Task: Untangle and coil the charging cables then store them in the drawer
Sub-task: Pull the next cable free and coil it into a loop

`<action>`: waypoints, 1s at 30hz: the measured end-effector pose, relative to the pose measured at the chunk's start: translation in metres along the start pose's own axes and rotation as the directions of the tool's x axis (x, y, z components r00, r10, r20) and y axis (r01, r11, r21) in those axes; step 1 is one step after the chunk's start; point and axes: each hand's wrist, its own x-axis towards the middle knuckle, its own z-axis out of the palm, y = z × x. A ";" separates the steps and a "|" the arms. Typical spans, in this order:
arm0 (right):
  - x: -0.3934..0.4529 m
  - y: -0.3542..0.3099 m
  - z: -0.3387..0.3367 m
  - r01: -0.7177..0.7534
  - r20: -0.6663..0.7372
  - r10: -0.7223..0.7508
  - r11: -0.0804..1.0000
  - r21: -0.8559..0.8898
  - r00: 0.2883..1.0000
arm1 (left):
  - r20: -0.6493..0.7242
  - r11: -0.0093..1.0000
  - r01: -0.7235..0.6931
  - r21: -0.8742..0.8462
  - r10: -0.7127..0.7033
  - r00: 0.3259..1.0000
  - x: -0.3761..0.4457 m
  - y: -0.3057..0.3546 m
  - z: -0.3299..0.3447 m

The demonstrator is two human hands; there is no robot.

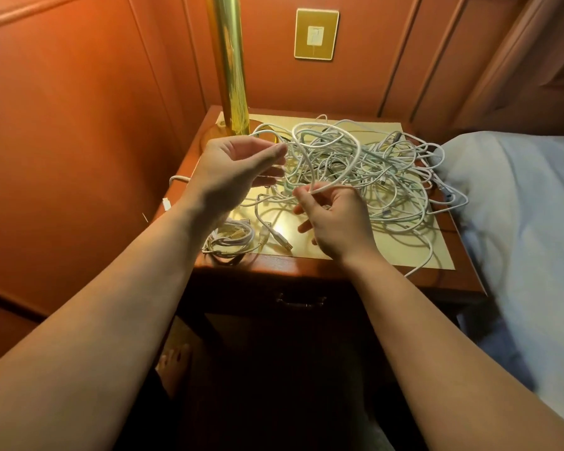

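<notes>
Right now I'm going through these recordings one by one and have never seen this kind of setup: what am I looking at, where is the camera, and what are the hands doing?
There is no machine here. One wide-angle camera sits on a person's head and looks forward and down, so both bare forearms reach in from the bottom.

The left hand and the right hand each pinch the same white cable loop, raised above a nightstand.

On the nightstand top lies a big tangle of white cables. Near its front left corner sits a small coiled bundle. A brass lamp pole stands at the back left.

Below the top, the drawer handle shows; the drawer looks closed. A bed is on the right.
</notes>
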 end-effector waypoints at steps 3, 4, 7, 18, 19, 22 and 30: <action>0.001 -0.004 -0.004 -0.035 -0.009 0.036 0.995 0.096 0.999 | 0.051 0.948 -0.056 0.315 0.042 0.998 -0.001 -0.007 -0.007; 0.001 -0.006 -0.005 -0.050 -0.008 0.052 0.988 0.147 0.999 | 0.098 0.919 -0.052 0.392 0.014 0.995 -0.003 -0.010 -0.007; 0.002 -0.012 -0.009 -0.097 0.002 0.101 0.951 0.294 0.995 | 0.148 0.804 -0.073 0.590 -0.019 0.989 -0.004 -0.023 -0.002; 0.002 -0.022 -0.033 -0.004 -0.114 0.082 0.830 0.558 0.990 | 0.080 0.684 -0.076 0.726 0.026 0.996 0.018 -0.046 -0.007; 0.004 -0.021 -0.038 -0.008 -0.143 0.117 0.801 0.599 0.983 | 0.074 0.676 -0.064 0.734 0.015 0.997 0.021 -0.049 -0.010; 0.011 -0.018 -0.054 -0.040 -0.175 0.225 0.714 0.699 0.958 | 0.096 0.670 -0.074 0.739 0.005 0.995 0.025 -0.055 -0.013; 0.013 -0.012 -0.067 -0.133 0.032 0.177 0.595 0.792 0.984 | 0.000 0.849 -0.164 0.503 0.189 0.982 0.028 -0.041 0.002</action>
